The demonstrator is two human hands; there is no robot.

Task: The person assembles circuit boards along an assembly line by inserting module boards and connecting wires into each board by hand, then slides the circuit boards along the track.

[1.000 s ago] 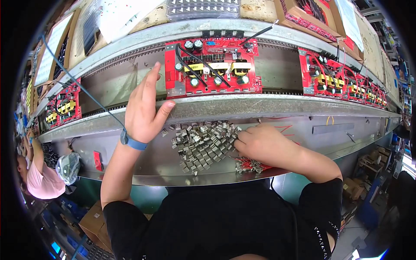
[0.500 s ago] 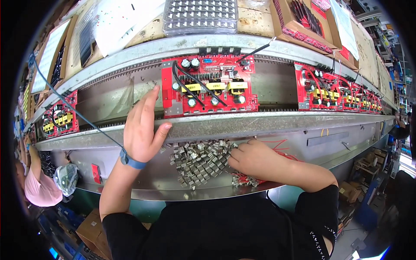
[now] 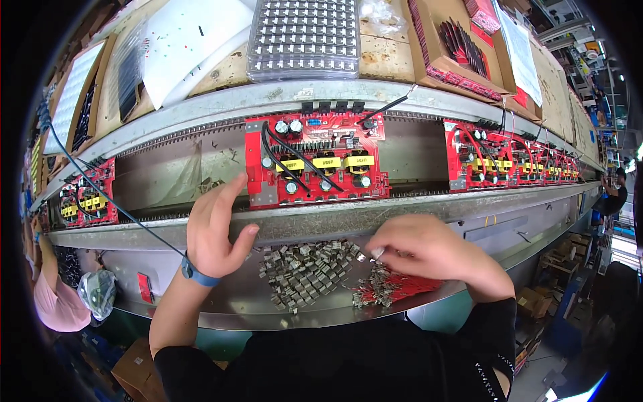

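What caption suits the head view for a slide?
Left hand open beside a red circuit board; right hand picking from small metal parts.

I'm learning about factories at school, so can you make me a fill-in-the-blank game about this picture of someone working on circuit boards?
1. The big circuit board on the conveyor in front of the person is coloured ____.
2. The left hand has a ____ band on its wrist.
3. The right hand rests by a pile of small ____ metal parts.
4. The bundle of thin wires under the right hand is coloured ____.

Missing words: red; blue; grey; red
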